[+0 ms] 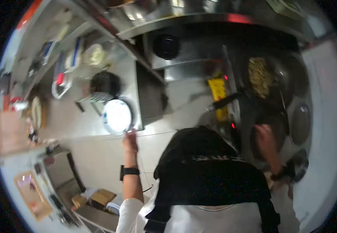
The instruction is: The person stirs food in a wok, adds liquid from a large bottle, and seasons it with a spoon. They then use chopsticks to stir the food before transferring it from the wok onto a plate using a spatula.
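Observation:
A white plate (118,116) with a blue-marked rim is at the front edge of the left-hand steel counter. My left hand (130,142) grips its near rim with closed fingers. Over on the right, my right hand (266,139) is above a round dark pan (257,146) on the stove. Motion smears its fingers, so I cannot make out whether they hold anything. Beyond it, chopped pale-yellow food (259,77) lies in a dark pan, and a black handle (226,101) points left from the stove.
Left of me, the steel counter (79,120) carries a black pot (104,83) and a jug with a red cap (61,79). A yellow packet (218,91) sits by the stove's front. Cardboard pieces (103,197) lie at lower left.

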A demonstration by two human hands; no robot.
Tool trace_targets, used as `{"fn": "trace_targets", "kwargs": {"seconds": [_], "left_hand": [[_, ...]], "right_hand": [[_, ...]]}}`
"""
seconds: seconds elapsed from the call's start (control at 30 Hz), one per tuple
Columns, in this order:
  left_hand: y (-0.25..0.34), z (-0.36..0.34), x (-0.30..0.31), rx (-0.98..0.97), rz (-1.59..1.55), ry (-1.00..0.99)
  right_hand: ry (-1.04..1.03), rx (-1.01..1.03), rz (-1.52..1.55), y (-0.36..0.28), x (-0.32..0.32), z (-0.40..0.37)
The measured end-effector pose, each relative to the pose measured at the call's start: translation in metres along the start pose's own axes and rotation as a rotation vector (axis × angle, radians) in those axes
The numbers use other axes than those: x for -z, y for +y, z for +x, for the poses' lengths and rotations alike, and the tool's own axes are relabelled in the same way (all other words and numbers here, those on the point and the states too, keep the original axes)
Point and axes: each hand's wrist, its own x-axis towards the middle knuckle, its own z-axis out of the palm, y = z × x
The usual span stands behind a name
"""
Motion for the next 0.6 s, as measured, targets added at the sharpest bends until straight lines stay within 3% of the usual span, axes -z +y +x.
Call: {"fn": "trace_targets", "kwargs": {"seconds": [0.03, 0.07, 0.1, 0.23, 0.3, 0.33, 0.37, 0.4, 0.5, 0.57, 0.6], "left_hand": [[0.010, 0.008, 0.002, 0.041, -0.045, 0.006], [0.013, 0.017, 0.011, 0.106, -0.137, -0.007], [0.014, 0.025, 0.017, 0.160, -0.233, -0.007], [0.016, 0.040, 0.036, 0.155, -0.204, 0.054], [0.010, 0.063, 0.051, 0.240, -0.405, -0.002], [0.009, 0.062, 0.054, 0.243, -0.379, 0.024], [0.008, 0.061, 0.058, 0.206, -0.401, -0.011], [0.012, 0.049, 0.060, 0.218, -0.385, -0.033], [0.035, -0.033, 0.034, 0.236, -0.206, -0.136], [0.042, -0.075, 0.015, 0.274, -0.223, -0.189], [0.046, -0.089, 0.005, 0.289, -0.159, -0.208]], "right_hand": [[-0.094, -0.023, 0.193, -0.027, -0.010, 0.000], [-0.067, 0.104, 0.197, -0.023, -0.043, -0.005], [-0.153, 0.060, 0.231, -0.035, -0.057, -0.006], [-0.174, -0.018, 0.189, -0.072, -0.094, -0.017], [-0.009, -0.052, 0.212, -0.078, -0.075, -0.011], [0.172, 0.003, 0.159, -0.077, -0.055, -0.005], [0.284, -0.099, 0.122, -0.064, -0.042, 0.002], [0.441, -0.076, -0.020, -0.054, -0.020, 0.010], [0.509, -0.213, -0.156, 0.007, 0.023, 0.022], [0.579, -0.215, -0.627, 0.051, 0.023, 0.028], [0.593, -0.218, -0.625, 0.071, 0.019, 0.028]]}}
